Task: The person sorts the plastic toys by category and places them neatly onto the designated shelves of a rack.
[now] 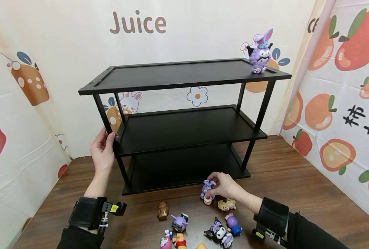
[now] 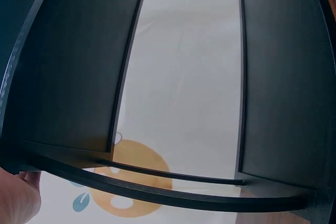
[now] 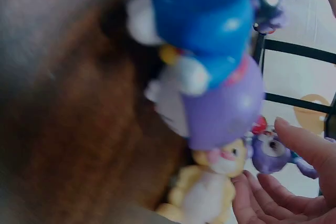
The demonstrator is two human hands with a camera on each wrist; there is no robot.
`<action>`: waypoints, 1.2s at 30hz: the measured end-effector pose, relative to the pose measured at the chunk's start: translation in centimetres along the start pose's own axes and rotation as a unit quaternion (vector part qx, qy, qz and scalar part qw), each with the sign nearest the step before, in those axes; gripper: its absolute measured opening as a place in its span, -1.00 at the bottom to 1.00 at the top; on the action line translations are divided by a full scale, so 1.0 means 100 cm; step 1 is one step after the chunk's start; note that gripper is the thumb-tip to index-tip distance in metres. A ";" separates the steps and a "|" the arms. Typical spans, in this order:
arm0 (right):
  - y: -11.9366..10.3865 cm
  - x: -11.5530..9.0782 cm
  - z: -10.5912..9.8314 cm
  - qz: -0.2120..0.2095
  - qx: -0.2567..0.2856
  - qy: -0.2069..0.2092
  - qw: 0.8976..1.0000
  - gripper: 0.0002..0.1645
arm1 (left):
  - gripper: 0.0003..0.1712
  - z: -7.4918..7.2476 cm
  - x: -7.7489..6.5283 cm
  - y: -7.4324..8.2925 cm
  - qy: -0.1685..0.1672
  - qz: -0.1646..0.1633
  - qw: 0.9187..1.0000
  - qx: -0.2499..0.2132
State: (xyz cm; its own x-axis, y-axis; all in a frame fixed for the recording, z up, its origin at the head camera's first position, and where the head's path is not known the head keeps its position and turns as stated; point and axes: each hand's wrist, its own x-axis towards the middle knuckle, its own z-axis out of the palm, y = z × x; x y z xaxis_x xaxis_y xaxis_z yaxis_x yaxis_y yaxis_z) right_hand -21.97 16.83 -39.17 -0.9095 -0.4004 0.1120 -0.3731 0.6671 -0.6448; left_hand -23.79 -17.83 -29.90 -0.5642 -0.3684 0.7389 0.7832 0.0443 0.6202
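A black three-tier shelf [image 1: 184, 129] stands on the wooden table. My left hand [image 1: 103, 152] grips its front left post beside the middle tier; in the left wrist view only part of that hand [image 2: 20, 198] shows at the lower left edge. Just before the bottom tier, my right hand [image 1: 224, 186] holds a purple long-eared figurine [image 1: 207, 189] between thumb and fingers. The right wrist view shows the same purple figurine [image 3: 270, 153] beside the thumb. Close to that hand lies a yellow figurine [image 1: 226, 204]. Another purple figurine [image 1: 259, 57] sits on the top tier's right end.
Several small figurines lie on the near table: a brown one [image 1: 162, 211], a purple one with a dark hat [image 1: 180, 222], a black-and-purple one [image 1: 218, 233] and a purple-and-blue one [image 1: 233, 224]. Printed curtains [image 1: 184, 41] hang behind and at both sides.
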 end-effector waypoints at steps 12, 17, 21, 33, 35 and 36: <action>0.009 -0.005 0.015 0.022 0.086 0.023 0.996 -0.58 | -0.67 0.000 0.000 0.001 0.002 0.001 1.000 0.003; 0.007 -0.008 0.018 0.027 0.099 0.054 0.993 -0.60 | -0.67 0.001 0.000 0.000 -0.001 0.002 1.000 -0.007; 0.008 -0.010 0.016 0.010 0.121 0.071 0.990 -0.60 | -0.67 0.001 0.000 0.001 0.001 -0.001 1.000 -0.003; -0.010 -0.020 -0.024 -0.022 0.144 0.087 0.986 -0.58 | -0.67 0.001 -0.001 0.001 -0.005 0.008 1.000 0.001; -0.019 -0.023 -0.035 -0.023 0.140 0.091 0.986 -0.59 | -0.67 0.001 -0.001 0.001 -0.006 0.010 1.000 -0.001; -0.024 -0.025 -0.041 -0.028 0.137 0.094 0.986 -0.60 | -0.67 0.001 -0.001 0.001 -0.006 0.011 1.000 -0.003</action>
State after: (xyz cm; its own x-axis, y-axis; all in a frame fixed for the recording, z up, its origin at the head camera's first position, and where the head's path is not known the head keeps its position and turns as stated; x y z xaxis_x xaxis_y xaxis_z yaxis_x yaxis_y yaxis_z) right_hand -19.60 18.81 -34.82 -0.9167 -0.2911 0.2736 -0.3825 0.4420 -0.8114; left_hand -23.72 -17.70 -29.91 -0.5507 -0.3561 0.7550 0.7964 0.0467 0.6029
